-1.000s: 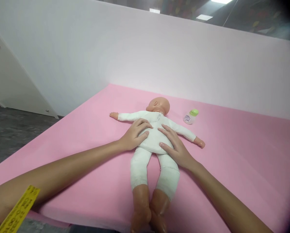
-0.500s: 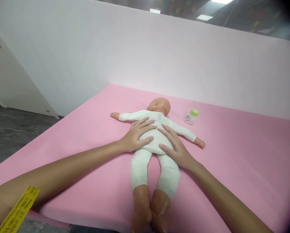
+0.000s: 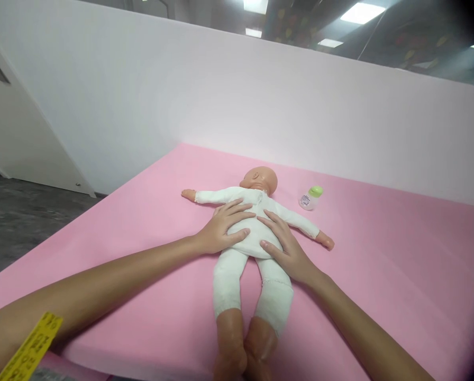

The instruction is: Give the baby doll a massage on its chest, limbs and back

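A baby doll (image 3: 256,244) with a white cloth body lies stretched out, the back of its body upward and its head turned to the left. My left hand (image 3: 224,227) rests open on the left side of its lower back, fingers spread across the cloth. On the right side of the back, my right hand (image 3: 286,246) lies open as well, fingers pointing up and inward. The two hands are apart, with a strip of white cloth between them. The doll's arms reach out sideways and its feet come together near the front edge.
A pink-covered table (image 3: 142,296) bears the doll. Beyond the doll's right-hand arm stands a small clear bottle (image 3: 310,199) with a green cap. A white wall (image 3: 237,100) rises behind, and a door (image 3: 18,116) is at the far left. A yellow strip (image 3: 33,346) shows at lower left.
The view has tilted up slightly, so the scene sits a little lower. Both hands stay on the doll's back in nearly the same place.
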Tool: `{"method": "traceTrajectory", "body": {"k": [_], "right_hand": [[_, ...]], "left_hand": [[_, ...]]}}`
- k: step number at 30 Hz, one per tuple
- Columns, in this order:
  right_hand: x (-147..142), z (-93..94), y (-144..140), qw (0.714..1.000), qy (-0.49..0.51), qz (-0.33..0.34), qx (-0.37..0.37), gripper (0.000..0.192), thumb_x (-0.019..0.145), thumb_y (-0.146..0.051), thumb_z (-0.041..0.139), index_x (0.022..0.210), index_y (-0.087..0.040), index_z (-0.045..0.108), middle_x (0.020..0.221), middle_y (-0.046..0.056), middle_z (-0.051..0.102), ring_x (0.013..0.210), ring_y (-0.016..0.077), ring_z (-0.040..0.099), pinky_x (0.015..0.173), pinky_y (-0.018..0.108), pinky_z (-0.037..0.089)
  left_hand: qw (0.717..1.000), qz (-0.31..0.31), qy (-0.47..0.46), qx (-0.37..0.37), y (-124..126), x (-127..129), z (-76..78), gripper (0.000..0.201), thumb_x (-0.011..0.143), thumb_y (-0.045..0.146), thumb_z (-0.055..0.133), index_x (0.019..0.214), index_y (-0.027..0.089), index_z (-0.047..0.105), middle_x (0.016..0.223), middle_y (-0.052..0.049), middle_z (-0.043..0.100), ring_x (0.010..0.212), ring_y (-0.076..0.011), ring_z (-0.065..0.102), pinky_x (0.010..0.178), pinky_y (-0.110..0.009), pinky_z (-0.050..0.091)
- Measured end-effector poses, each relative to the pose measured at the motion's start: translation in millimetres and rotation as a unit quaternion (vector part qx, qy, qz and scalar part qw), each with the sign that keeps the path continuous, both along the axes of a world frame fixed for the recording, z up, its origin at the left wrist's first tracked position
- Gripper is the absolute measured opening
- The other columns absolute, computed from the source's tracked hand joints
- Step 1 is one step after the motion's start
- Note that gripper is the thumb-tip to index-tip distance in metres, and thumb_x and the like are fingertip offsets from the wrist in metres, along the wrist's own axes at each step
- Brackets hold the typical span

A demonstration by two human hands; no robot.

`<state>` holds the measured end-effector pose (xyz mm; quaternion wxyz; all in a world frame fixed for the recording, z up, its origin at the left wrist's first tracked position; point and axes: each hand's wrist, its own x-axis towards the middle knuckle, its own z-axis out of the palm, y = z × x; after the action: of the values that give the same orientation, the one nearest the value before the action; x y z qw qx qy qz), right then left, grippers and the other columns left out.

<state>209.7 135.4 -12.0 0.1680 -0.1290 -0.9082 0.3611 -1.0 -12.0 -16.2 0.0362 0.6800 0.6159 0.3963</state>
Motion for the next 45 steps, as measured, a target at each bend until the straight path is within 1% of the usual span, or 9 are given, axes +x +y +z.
{"method": "traceTrajectory", "body": {"k": [4,11,15,21,25,30,35,41,45], "right_hand": [[-0.1,1.1,-0.5,1.0,-0.001,0.002,-0.004,0.057,0.1,-0.057,0.055,0.154,-0.043,0.044,0.174,-0.002,0.019,0.161,0.0309,0.014,0.128,0.061,0.02],[-0.8,-3.3,1.9,1.0,0.02,0.002,0.007,0.056,0.1,-0.057,0.055,0.154,-0.043,0.045,0.173,-0.002,0.021,0.161,0.0299,0.014,0.129,0.06,0.018],[-0.4,-2.2,1.4,1.0,0.012,0.002,0.002,0.057,0.1,-0.057,0.054,0.154,-0.043,0.045,0.173,-0.002,0.02,0.161,0.031,0.015,0.128,0.061,0.019],[-1.0,-2.4,1.3,1.0,0.01,-0.001,0.004,0.057,0.1,-0.056,0.056,0.154,-0.044,0.045,0.173,-0.003,0.02,0.161,0.0303,0.015,0.129,0.059,0.018],[-2.1,-6.9,1.2,1.0,0.019,0.0,-0.003,0.056,0.101,-0.055,0.054,0.155,-0.043,0.044,0.173,-0.002,0.019,0.161,0.0297,0.013,0.129,0.061,0.016],[-5.4,-11.4,-0.1,1.0,0.022,-0.004,-0.019,0.056,0.101,-0.056,0.053,0.155,-0.044,0.043,0.173,-0.003,0.02,0.162,0.0309,0.011,0.129,0.063,0.018],[-7.4,-12.5,-0.8,0.999,0.024,-0.002,-0.027,0.056,0.1,-0.056,0.054,0.155,-0.045,0.044,0.173,-0.003,0.021,0.162,0.0313,0.012,0.128,0.063,0.02],[-7.7,-12.5,0.2,0.999,0.014,-0.002,-0.034,0.057,0.1,-0.058,0.052,0.155,-0.046,0.042,0.174,-0.005,0.017,0.162,0.029,0.008,0.129,0.061,0.017],[-6.9,-11.4,-0.8,0.999,0.008,-0.004,-0.041,0.057,0.1,-0.058,0.053,0.155,-0.046,0.042,0.174,-0.005,0.018,0.162,0.0292,0.008,0.129,0.061,0.018]], "left_hand": [[1.0,-0.001,0.0,-0.004,-0.5,-0.3,-0.1,0.045,0.103,0.043,0.054,0.147,0.032,0.056,0.162,-0.002,0.043,0.157,-0.0304,0.023,0.129,-0.057,0.017],[1.0,0.004,0.008,-0.004,0.4,-0.6,-1.7,0.046,0.103,0.042,0.054,0.148,0.032,0.055,0.161,-0.002,0.044,0.157,-0.0312,0.023,0.128,-0.057,0.018],[1.0,0.001,0.006,-0.006,0.3,-0.8,-1.5,0.046,0.103,0.043,0.053,0.148,0.032,0.055,0.161,-0.003,0.044,0.157,-0.0317,0.024,0.128,-0.058,0.019],[1.0,-0.002,-0.001,0.001,0.4,-0.9,-1.7,0.045,0.103,0.043,0.054,0.147,0.032,0.057,0.161,-0.002,0.044,0.157,-0.0308,0.024,0.128,-0.057,0.018],[1.0,0.011,0.003,0.001,-3.1,-1.0,-1.0,0.045,0.103,0.044,0.054,0.146,0.031,0.057,0.161,-0.004,0.045,0.156,-0.0315,0.025,0.128,-0.058,0.02],[0.999,0.031,0.022,-0.013,-7.9,-1.9,0.3,0.045,0.103,0.044,0.056,0.146,0.033,0.057,0.161,-0.004,0.045,0.155,-0.034,0.027,0.126,-0.06,0.025],[0.999,0.04,0.018,-0.024,-10.2,-1.1,1.1,0.044,0.103,0.043,0.054,0.146,0.034,0.056,0.161,-0.004,0.044,0.156,-0.0349,0.024,0.126,-0.061,0.025],[0.999,0.02,-0.009,-0.027,-9.6,-3.2,-0.2,0.045,0.103,0.044,0.055,0.147,0.035,0.055,0.163,-0.001,0.041,0.158,-0.0328,0.019,0.128,-0.06,0.023],[1.0,0.017,-0.013,-0.023,-8.9,-3.9,-0.6,0.045,0.103,0.044,0.055,0.147,0.035,0.056,0.163,-0.001,0.041,0.158,-0.0326,0.019,0.129,-0.06,0.022]]}}
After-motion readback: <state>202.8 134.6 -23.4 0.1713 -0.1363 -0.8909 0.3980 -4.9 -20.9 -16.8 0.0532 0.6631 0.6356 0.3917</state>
